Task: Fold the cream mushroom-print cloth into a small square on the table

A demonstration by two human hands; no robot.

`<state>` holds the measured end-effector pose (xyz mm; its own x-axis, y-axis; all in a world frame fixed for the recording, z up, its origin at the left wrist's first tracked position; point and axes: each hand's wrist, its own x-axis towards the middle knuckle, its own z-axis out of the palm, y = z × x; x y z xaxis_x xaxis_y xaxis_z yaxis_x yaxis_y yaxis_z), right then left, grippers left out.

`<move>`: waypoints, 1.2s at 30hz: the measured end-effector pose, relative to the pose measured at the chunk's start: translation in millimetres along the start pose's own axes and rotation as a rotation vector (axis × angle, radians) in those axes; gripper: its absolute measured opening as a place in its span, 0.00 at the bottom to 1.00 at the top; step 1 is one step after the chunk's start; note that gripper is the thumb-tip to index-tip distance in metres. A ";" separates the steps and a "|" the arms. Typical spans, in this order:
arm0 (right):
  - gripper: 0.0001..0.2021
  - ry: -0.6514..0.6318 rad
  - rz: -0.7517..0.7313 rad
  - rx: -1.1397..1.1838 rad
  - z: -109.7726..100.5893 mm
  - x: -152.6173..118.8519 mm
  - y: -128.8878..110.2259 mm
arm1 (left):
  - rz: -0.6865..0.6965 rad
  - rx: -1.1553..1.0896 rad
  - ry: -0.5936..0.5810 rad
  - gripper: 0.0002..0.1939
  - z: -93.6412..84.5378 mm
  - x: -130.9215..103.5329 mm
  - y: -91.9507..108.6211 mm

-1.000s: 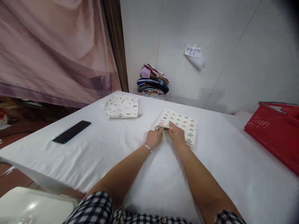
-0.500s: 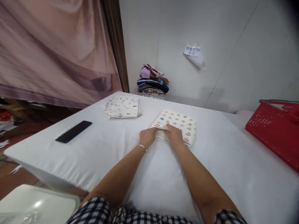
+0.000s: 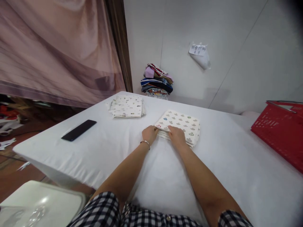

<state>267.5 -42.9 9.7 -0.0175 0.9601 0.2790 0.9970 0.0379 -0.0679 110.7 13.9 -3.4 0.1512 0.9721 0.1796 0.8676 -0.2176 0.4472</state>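
Note:
A stack of folded white cloths with a grey cloud-like print (image 3: 181, 123) lies on the white-covered table (image 3: 113, 138). My left hand (image 3: 150, 134) pinches the near left corner of the top cloth; a bracelet circles that wrist. Along the near edge, my right hand (image 3: 177, 135) grips the same cloth, thumb on top and the other fingers hidden beneath it. Farther back on the left rests a second stack of folded white cloths with a small print (image 3: 127, 106).
A black phone (image 3: 79, 130) lies on the table's left side. At the right edge stands a red basket (image 3: 279, 129). Folded clothes (image 3: 157, 80) are piled beyond the far edge, by the wall. A white stool-like surface (image 3: 52, 201) is at the lower left.
The view has shifted slightly, so the scene sits a little farther right. Both hands remain at the near edge of the printed cloth, with only a slight shift of the left fingers.

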 end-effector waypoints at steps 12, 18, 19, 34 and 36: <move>0.17 -0.016 -0.007 -0.021 -2.0 -2.3 -0.2 | -0.173 -0.175 0.018 0.18 -2.4 12.9 -5.6; 0.17 -0.011 0.028 -0.012 -4.3 -4.0 0.8 | -0.027 -0.126 0.052 0.10 5.8 12.7 -4.4; 0.17 -0.017 0.018 -0.011 -4.0 -4.1 1.0 | -0.016 -0.124 0.053 0.10 7.0 12.8 -4.9; 0.16 -0.032 -0.040 0.032 -2.1 -12.5 -11.2 | 0.168 0.148 -0.053 0.20 1.8 9.2 -4.1; 0.17 0.015 -0.064 0.064 -4.1 -18.4 -6.4 | 0.183 0.149 -0.058 0.20 0.9 9.8 -3.7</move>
<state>261.7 -61.9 9.0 -0.0794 0.9509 0.2990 0.9870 0.1170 -0.1102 109.4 24.3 -4.1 0.3356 0.9220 0.1933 0.8828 -0.3794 0.2770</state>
